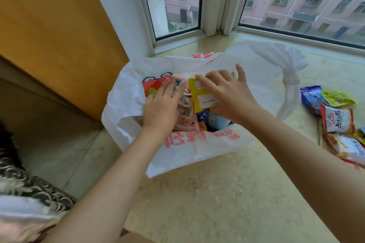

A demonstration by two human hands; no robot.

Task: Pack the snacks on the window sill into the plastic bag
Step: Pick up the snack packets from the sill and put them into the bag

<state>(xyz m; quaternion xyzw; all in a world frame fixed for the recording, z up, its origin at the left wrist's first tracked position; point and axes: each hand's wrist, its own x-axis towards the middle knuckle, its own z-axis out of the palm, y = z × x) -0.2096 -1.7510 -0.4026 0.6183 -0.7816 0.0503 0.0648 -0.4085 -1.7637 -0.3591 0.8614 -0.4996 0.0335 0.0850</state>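
Right hand (227, 96) gripped the yellow packet (201, 94) by its edge inside the plastic bag (189, 150), left hand (162, 108) flat beside; light, crinkly, probably slippery.

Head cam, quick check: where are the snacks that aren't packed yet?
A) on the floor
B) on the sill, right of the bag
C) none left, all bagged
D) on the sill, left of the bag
B: a pile of loose snack packets lies on the window sill to the right of the plastic bag, while both hands, left and right, are over the bag's open mouth.
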